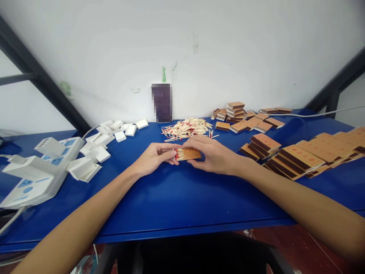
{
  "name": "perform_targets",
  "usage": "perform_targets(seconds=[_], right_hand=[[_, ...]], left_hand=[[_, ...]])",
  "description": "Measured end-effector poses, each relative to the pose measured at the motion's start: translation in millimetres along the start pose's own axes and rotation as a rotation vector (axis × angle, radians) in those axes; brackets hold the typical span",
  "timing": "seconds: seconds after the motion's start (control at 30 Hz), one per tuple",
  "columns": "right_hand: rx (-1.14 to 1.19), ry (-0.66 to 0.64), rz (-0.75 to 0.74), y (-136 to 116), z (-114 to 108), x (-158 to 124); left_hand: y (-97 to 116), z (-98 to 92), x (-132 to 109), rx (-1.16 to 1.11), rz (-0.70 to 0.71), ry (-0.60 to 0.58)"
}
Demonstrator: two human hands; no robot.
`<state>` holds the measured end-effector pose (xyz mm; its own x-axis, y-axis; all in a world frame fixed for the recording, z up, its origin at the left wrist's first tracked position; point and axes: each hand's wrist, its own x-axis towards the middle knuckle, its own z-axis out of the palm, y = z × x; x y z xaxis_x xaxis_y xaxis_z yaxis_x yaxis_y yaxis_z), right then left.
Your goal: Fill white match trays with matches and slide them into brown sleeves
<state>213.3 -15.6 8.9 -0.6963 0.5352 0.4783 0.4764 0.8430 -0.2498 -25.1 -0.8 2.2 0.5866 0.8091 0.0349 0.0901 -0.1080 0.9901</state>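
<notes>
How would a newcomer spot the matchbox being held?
On the blue table, look in front of the loose match pile. The matchbox is between the left hand and right hand. Unlike the boxes at right, its end shows red-tipped matches.

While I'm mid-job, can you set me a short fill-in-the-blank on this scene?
The hand at the end of the held matchbox where matches show is the person's ____ one.
The other matchboxes lie on the ____ side of the table.
The table's colour is ____.
The box trays are coloured ____.
Missing words: left; right; blue; white.
</notes>
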Motion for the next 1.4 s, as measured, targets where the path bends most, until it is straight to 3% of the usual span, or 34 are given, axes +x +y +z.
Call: perform_targets(seconds=[0.27, 0.9, 1.1, 1.4], right_hand=[[0.012, 0.002, 0.013, -2, 3, 0], [-0.005, 0.138, -0.098, -9, 14, 0], [-0.172, 0.113, -0.028, -3, 11, -1], [-0.297, 0.208, -0.17, 2, 14, -3]], left_hand=[[4, 5.7, -2, 0.095, -0.012, 0.075], [5, 12.8, -2, 0.106, 0.046, 0.046], [5, 15.6, -2, 0.145, 0.071, 0.117], [4, 16.2, -3, 0.081, 0.061, 0.083]])
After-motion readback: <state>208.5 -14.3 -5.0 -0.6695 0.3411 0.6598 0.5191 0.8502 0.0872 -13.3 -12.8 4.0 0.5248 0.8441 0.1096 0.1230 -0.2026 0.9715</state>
